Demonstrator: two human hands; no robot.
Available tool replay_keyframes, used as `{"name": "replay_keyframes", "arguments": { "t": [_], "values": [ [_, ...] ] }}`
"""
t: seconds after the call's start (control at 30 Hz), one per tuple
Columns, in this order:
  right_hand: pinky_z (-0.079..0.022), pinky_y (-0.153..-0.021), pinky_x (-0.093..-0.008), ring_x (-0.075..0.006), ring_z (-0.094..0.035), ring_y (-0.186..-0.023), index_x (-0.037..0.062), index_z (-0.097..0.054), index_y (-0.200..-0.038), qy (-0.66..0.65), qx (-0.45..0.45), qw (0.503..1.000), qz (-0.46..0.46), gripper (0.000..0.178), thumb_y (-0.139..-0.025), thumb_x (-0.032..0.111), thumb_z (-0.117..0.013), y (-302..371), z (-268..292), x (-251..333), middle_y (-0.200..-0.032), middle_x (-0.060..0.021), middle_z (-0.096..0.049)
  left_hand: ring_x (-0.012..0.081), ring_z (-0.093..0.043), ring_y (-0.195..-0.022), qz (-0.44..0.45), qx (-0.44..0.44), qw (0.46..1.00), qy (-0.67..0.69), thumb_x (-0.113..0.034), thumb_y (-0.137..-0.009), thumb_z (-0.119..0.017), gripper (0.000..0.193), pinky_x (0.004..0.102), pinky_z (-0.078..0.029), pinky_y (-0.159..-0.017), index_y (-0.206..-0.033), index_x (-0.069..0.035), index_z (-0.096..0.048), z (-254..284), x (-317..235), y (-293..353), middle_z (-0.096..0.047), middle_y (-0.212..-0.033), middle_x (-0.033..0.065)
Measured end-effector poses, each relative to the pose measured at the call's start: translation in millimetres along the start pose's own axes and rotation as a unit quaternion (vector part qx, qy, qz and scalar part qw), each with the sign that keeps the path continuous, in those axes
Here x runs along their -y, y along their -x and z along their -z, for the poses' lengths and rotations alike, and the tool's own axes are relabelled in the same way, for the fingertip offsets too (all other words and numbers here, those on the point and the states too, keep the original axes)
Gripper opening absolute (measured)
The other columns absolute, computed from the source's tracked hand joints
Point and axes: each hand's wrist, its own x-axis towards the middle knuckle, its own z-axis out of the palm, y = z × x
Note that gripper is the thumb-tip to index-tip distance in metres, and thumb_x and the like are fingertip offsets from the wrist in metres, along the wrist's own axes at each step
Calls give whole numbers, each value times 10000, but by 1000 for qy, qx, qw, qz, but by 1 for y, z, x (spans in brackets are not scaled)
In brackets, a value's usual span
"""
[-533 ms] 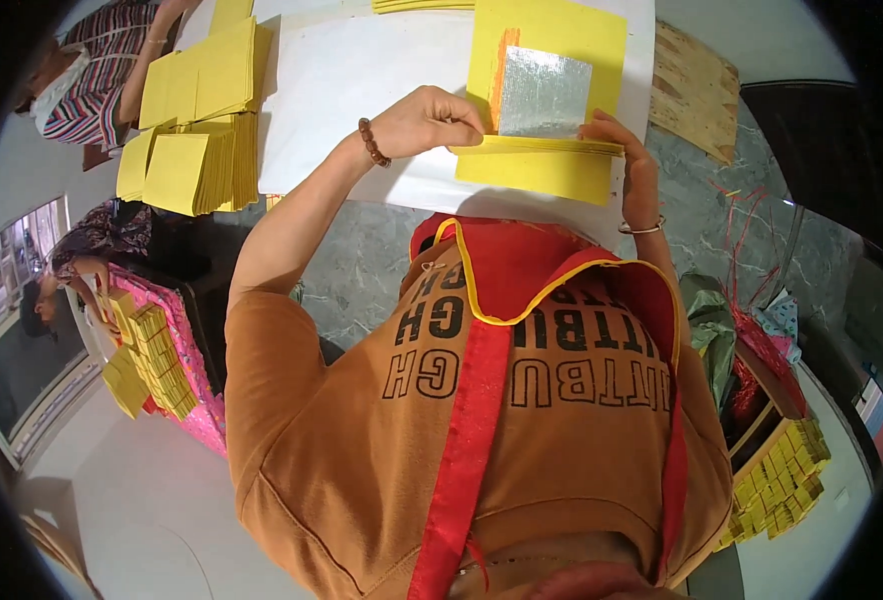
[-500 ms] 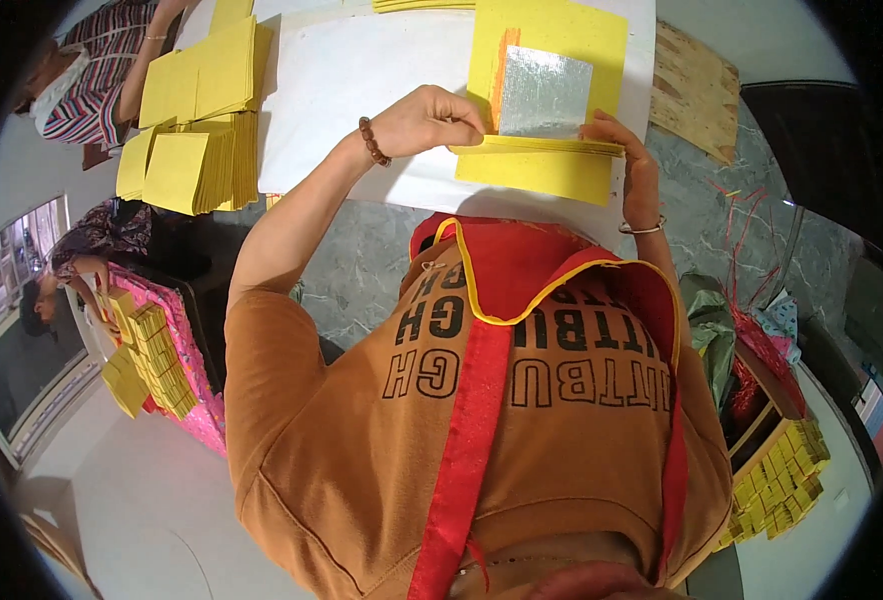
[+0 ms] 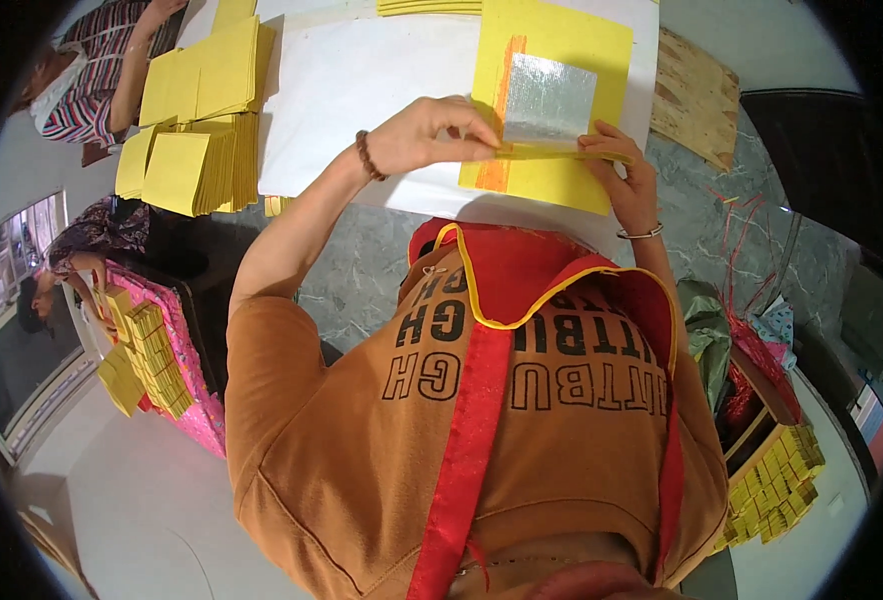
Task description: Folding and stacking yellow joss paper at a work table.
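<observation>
A large yellow paper sheet lies on the white tabletop, with a silver foil square and an orange stripe down its left part. Above its near part, a narrow band of folded yellow paper is seen nearly edge-on, spanning between my hands. My left hand pinches the left end of it between thumb and fingers. At the other end, my right hand grips the band with curled fingers. How many layers the band has, I cannot tell.
Piles of yellow paper stand at the table's left, beside a person in a striped top. Another person works at a pink-covered table with yellow bundles. More yellow bundles sit at right, below a wooden board.
The folded yellow paper has tipped to a thinner edge-on band and moved slightly nearer me. The orange stripe now shows below it. My left fingers have spread more around its end.
</observation>
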Motion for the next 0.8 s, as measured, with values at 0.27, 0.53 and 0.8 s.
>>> {"name": "replay_keyframes", "arguments": {
  "t": [0.27, 0.53, 0.8],
  "values": [
    [-402, -929, -345, -233, -552, -1066, 44, -622, -956, -69, -33, 997, -23, 183, -773, 28, -618, -8, 3, 9, -1010, -72, -642, 252, -467, -1083, -146, -161, 886, -410, -132, -747, -608, 386, 385, -345, -924, -1132, -159, -596, -10, 11, -3, -563, -1142, 57],
    [-353, -870, -327, -205, -584, -1001, 105, -628, -924, 104, 9, 991, 83, 201, -730, 148, -661, 8, 16, 33, -991, -33, -648, 255, -565, -899, -209, -171, 904, -330, -66, -771, -550, 265, 359, -450, -760, -1032, -64, -598, -28, 0, 19, -610, -991, 121],
    [-431, -584, -216, -84, -573, -704, 19, -578, -1062, -104, -83, 975, -177, 254, -837, 136, -596, -14, -3, 29, -844, -65, -639, 178, -518, -523, 70, -257, 964, -5, -213, -891, -515, 240, 303, -417, -502, -922, 21, -558, -28, 15, -15, -556, -606, 97]
  ]
}}
